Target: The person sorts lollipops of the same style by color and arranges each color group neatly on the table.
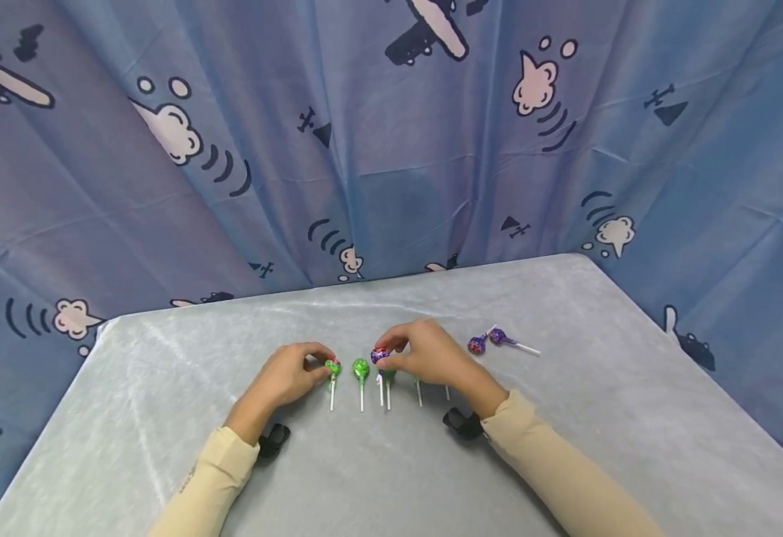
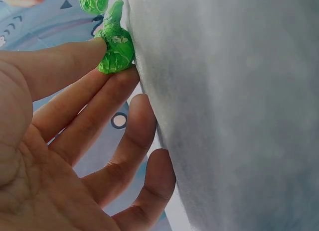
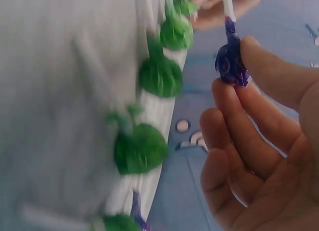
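The light is soft and even on the wide table with pale grey cloth [image 1: 338,477]. Under the beige fabric sleeves [image 1: 562,473], the table receives faint shadows with soft borders. In the right wrist view, the nearest round green-wrapped lollipops with white sticks [image 3: 141,149] on the table are smeared by blur; the round purple-wrapped lollipop [image 3: 232,64], beside the table, is clearer.
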{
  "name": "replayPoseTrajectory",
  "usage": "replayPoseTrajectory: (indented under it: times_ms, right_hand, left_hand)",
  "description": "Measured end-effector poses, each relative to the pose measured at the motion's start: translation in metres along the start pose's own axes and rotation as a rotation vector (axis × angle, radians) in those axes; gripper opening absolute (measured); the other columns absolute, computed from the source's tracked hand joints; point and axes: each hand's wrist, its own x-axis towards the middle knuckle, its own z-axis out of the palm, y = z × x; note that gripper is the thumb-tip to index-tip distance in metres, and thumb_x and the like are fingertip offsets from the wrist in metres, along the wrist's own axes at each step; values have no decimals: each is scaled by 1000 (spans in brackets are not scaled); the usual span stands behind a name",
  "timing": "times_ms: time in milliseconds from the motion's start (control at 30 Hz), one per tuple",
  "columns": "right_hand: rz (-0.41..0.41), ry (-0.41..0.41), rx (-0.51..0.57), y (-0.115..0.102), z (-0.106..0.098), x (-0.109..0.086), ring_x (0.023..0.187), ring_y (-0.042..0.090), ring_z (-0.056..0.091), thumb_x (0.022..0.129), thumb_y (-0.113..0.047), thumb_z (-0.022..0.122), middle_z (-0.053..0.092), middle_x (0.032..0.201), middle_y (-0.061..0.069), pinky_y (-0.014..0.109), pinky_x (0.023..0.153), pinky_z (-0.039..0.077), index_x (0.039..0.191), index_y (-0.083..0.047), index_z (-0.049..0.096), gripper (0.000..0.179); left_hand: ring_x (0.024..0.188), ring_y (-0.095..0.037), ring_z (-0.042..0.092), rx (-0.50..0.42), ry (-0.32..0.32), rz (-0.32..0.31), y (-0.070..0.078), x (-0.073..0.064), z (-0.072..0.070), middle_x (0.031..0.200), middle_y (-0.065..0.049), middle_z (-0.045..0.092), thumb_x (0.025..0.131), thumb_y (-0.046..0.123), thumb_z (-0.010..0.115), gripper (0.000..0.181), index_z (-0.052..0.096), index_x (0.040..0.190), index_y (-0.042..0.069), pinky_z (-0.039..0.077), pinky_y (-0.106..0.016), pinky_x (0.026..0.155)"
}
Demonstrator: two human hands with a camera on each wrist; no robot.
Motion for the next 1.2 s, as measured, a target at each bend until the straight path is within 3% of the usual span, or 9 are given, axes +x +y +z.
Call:
replayPoseTrajectory:
  times_ms: [533,1200]
  right_hand:
    - [-12,-56,-7,-29,28,2,83,5,63,84,-34,79,75,93,-12,27,74,47,103,-24,77,21]
    - [-48,-81,-60,-41,58,0,69,-4,57,80,-36,83,71,76,-17,19,64,42,90,-27,78,15]
  left_hand:
    - [79,-10,61,-3,2,3,1,2,1,105,-1,74,88,18,74,16,76,103,22,46,-30,68]
    - [80,-11,62,0,-3,5,-1,1,0,106,1,74,88,18,73,17,75,104,22,47,-30,68]
